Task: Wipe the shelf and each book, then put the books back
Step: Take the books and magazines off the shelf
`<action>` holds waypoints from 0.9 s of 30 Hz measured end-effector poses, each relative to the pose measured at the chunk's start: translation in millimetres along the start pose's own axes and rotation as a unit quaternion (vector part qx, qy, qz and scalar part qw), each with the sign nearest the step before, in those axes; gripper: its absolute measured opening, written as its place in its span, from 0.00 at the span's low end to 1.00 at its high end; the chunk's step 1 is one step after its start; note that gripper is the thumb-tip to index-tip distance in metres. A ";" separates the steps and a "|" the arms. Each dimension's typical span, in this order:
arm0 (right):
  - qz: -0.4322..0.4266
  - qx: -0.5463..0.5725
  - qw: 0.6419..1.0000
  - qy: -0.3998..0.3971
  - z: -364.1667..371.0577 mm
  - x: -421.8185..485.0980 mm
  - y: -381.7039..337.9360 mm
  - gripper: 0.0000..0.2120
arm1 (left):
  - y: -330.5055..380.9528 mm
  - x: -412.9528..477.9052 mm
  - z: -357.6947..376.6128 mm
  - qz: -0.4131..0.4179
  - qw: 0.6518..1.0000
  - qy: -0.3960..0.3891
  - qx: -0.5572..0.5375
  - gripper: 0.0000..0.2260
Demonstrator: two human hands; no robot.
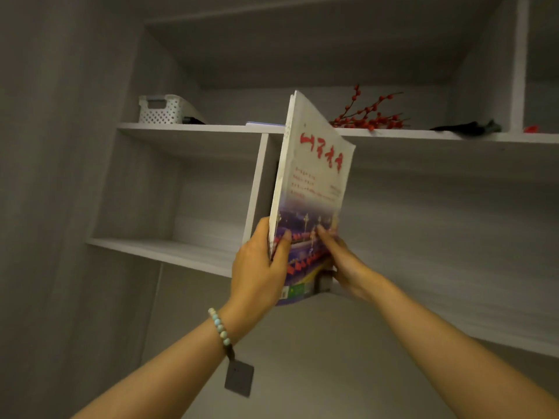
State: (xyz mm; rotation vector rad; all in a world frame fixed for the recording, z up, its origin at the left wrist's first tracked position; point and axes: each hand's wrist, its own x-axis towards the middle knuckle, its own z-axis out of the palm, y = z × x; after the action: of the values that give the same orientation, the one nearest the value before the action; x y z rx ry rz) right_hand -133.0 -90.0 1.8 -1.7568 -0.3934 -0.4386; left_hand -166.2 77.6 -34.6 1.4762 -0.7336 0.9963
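Note:
A thin book (314, 182) with a white cover, red lettering and a night street picture stands upright in front of the grey wall shelf (193, 255). My left hand (260, 270) grips its lower spine edge, thumb on the front cover. My right hand (341, 264) holds the lower right edge, fingertips on the cover. The book's bottom sits near the shelf board just right of the vertical divider (257, 189). No cloth is in view.
On the upper board (193, 127) stand a white perforated basket (163, 110), a flat pale book (266, 124), red berry branches (369, 113) and a dark object (469, 127). A wall socket (239, 379) sits below the shelf.

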 end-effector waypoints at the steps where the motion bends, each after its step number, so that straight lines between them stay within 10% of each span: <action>1: -0.006 0.015 1.000 -0.005 -1.9 -6.9 -5.0 0.37 | 13.7 -5.4 -11.2 0.005 1.000 -0.008 -0.028 0.09; 11: -0.050 0.031 0.991 0.117 36.2 -146.3 -82.6 0.38 | 81.7 -40.8 -145.1 -0.040 0.956 -0.115 -0.268 0.09; 19: 0.016 0.012 0.984 0.180 107.7 -282.5 -105.0 0.12 | 105.8 -107.0 -217.8 -0.257 0.884 -0.212 -0.327 0.04; 27: 0.157 -0.002 0.973 0.171 109.7 -411.4 -52.8 0.25 | 109.3 -227.3 -213.1 -0.366 0.844 -0.282 -0.273 0.10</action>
State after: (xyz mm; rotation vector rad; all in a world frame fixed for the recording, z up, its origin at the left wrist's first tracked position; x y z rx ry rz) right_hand -507.7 16.2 -178.1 -1.6704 0.1300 -0.5006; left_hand -400.9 249.8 -190.3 1.3467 -0.6847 -0.2502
